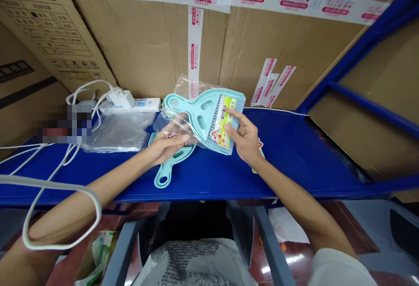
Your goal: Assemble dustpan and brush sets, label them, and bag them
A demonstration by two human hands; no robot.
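Observation:
A mint-green dustpan and brush set (204, 114) in a clear plastic bag is held up over the blue table (288, 151). A yellow and white label card (223, 122) lies over the bristles inside. My left hand (170, 140) is closed on the bag near the handle end. With thumb and fingers, my right hand (244, 135) grips the wide bristle end at the label. Under my left hand, another mint-green piece with a ring handle (163, 176) rests on the table. Part of another printed card (261, 144) shows behind my right wrist.
A stack of clear bags (119, 131) lies at the left, near a white power strip (147, 104) with a plug. White cables (70, 146) loop over my left forearm. Cardboard (147, 46) stands behind the table; a blue frame (369, 103) is at the right.

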